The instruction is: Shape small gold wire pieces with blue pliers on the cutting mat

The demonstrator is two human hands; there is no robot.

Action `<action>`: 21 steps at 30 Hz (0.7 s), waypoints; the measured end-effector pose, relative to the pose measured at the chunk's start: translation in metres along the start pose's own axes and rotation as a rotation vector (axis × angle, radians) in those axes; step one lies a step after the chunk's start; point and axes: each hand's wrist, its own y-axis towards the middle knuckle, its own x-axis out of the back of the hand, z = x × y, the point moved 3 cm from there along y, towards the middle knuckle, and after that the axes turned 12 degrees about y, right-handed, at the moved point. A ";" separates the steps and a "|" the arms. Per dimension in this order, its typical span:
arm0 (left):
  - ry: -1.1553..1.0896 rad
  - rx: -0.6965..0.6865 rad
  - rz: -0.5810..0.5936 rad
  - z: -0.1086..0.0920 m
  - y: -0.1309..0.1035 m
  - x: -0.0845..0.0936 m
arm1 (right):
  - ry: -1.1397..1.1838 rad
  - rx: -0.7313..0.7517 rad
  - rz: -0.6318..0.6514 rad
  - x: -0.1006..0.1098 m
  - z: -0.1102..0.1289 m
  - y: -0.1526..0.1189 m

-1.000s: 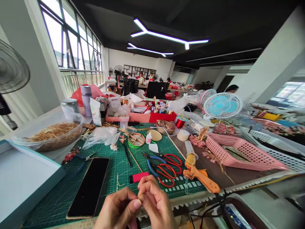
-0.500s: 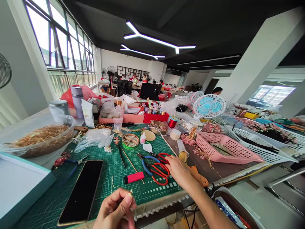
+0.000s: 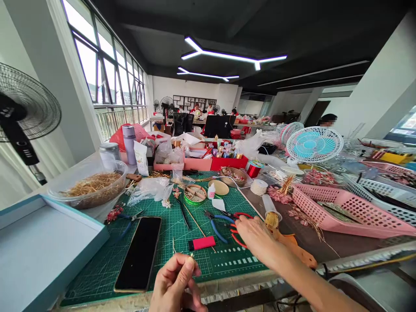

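At the mat's near edge: the left hand [image 3: 178, 284] held a small pale piece [image 3: 192, 256] up, its thumb and index finger pressed together on it.
Small pale piece: it showed just above the left fingertips; its exact form was too small to tell.
Over the red handles [image 3: 238, 239]: the right hand [image 3: 255, 234] reached in from the right with bent fingers; whether they had closed on the handles could not be told, as the hand hid the fingertips.
Red handles: they lay on the green mat [image 3: 169, 247], partly under the right hand, beside a blue handle [image 3: 217, 230].
Between the hands and the phone [image 3: 139, 253]: a pink lighter [image 3: 204, 243] lay flat, crossed by a thin stick [image 3: 195, 222].
Farther up the mat: a divided tin [image 3: 194, 202] held pale beads, with a small white bottle [image 3: 211, 191] and a white paper [image 3: 219, 204] near it.
Right of the mat: an orange glue gun [image 3: 302, 253] lay partly behind the right forearm, and a pink basket [image 3: 373, 225] stood beyond it.
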 end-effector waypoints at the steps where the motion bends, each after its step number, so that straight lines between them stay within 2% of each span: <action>1: 0.036 -0.019 -0.021 -0.001 0.000 0.001 | 0.000 -0.002 0.000 0.008 -0.004 0.000; 4: 0.101 -0.048 -0.052 -0.001 0.001 0.004 | 0.038 -0.020 -0.026 0.029 -0.020 -0.006; 7: 0.104 -0.052 -0.032 0.000 0.002 0.002 | 0.141 0.005 -0.057 0.036 -0.024 -0.024; 10: 0.122 -0.078 -0.001 0.001 0.002 -0.005 | 0.334 0.080 -0.013 0.029 -0.006 -0.053; 12: 0.136 -0.072 0.031 0.003 0.002 -0.011 | 0.654 0.157 0.061 0.019 0.014 -0.071; 13: 0.143 -0.066 0.049 0.005 0.002 -0.014 | 0.726 0.148 0.085 0.014 0.023 -0.077; 16: 0.176 -0.056 0.119 0.009 0.002 -0.020 | 0.815 0.122 0.137 0.005 0.040 -0.087; 21: 0.243 -0.073 0.220 0.013 0.004 -0.024 | 0.864 0.072 0.134 0.004 0.036 -0.086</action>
